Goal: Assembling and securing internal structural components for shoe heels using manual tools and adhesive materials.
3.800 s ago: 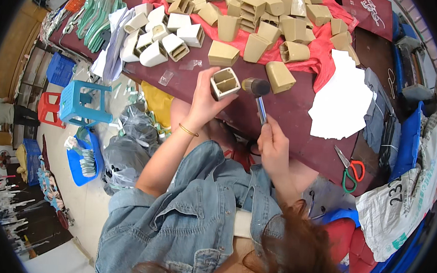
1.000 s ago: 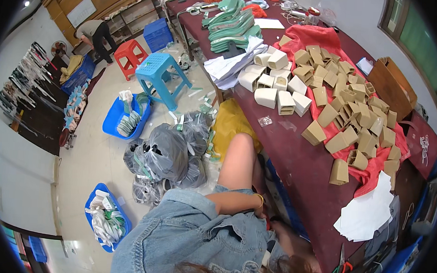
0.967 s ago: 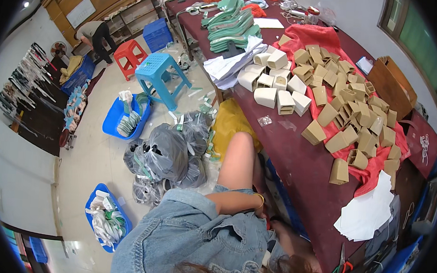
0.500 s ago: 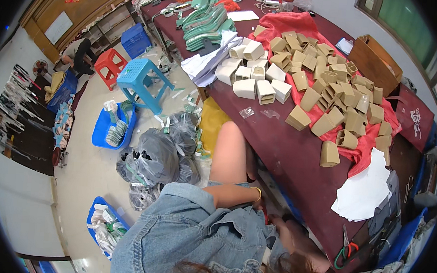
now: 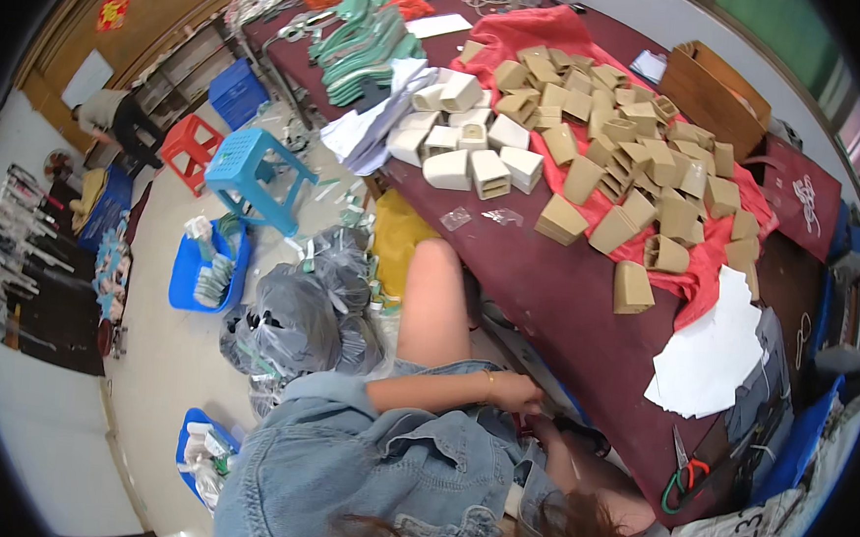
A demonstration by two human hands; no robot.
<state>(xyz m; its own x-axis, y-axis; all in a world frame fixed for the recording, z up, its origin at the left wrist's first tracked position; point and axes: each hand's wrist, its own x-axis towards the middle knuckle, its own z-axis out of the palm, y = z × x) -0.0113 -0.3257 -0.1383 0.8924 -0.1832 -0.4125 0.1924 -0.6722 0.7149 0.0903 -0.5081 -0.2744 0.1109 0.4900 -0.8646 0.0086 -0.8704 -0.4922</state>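
Note:
In front of my waist, beside the table edge, my left hand (image 5: 518, 393) is closed, with a thin yellow bracelet on its wrist. What its fingers hold, if anything, is hidden. Just below it is my right hand (image 5: 542, 431), close to the left one and partly covered; its fingers do not show clearly. A small patch of red (image 5: 523, 424) shows between the two hands, too little to name. My bare left knee (image 5: 437, 269) rises against the maroon-covered table (image 5: 547, 286). Neither hand touches the things on the tabletop.
Beige hollow blocks (image 5: 638, 168) lie heaped on a red cloth (image 5: 538, 27), beside white ones (image 5: 448, 169). Green stacked pieces (image 5: 364, 53), white paper (image 5: 705, 354) and scissors (image 5: 679, 471) are also there. Grey bags (image 5: 294, 314), blue baskets (image 5: 182, 271) and stools (image 5: 249, 164) stand left; a person (image 5: 114, 116) bends beyond.
My left hand has risen a little and shows more fully beside the table edge. The view has shifted slightly, and the person at far left stands higher.

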